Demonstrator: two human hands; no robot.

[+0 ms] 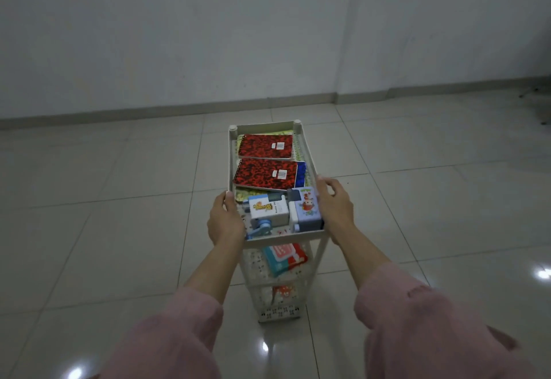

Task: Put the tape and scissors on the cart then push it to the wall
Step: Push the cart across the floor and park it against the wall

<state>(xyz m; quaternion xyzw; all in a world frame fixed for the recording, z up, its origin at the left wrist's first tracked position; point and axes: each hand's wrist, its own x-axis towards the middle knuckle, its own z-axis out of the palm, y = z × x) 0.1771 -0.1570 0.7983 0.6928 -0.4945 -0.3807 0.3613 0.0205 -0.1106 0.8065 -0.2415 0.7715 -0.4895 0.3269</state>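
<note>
A narrow white cart [264, 127] with several shelves stands on the tiled floor, its long side pointing at the wall [208, 35]. My left hand [225, 220] grips the left rim of the top shelf and my right hand [334, 205] grips the right rim. On the top shelf lie two red notebooks [268, 174], a white box with a leopard picture [268, 210], a pale blue box [307, 208] and a blue tool [261, 228] that may be a tape dispenser. I cannot make out scissors.
A red and blue packet [284, 258] lies on the middle shelf; something red and white [283, 292] sits lower down. Open tiled floor [119, 199] runs from the cart to the baseboard [149, 111]. The wall steps at a corner [335, 97] on the right.
</note>
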